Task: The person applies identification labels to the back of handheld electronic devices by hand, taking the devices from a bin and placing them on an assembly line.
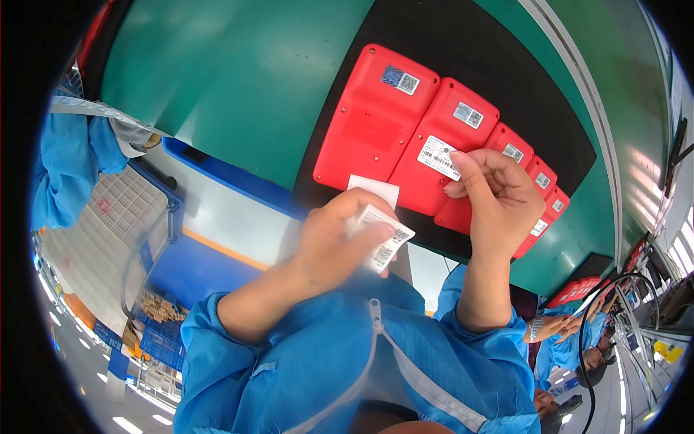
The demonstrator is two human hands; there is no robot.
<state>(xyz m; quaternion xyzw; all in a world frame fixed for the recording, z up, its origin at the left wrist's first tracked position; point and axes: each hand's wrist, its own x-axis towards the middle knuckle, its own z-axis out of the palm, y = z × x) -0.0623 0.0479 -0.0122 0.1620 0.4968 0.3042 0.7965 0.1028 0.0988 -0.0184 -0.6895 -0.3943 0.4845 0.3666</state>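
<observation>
Several red plastic casings lie in a row on a black mat, each with a small code sticker near its far end. My right hand is closed, thumb and fingers pinching the right edge of a white barcode label. That label is over the second casing from the left; whether it touches the surface I cannot tell. Closer to my body, my left hand is closed round a folded strip of white labels, its blank end sticking up beside the first casing. At the right end, a casing carries a similar white label.
A green work surface extends beyond the mat, with a metal rail along its far right. On the left stand a pale plastic crate and a person's blue sleeve. Further right, other people work beside more red casings.
</observation>
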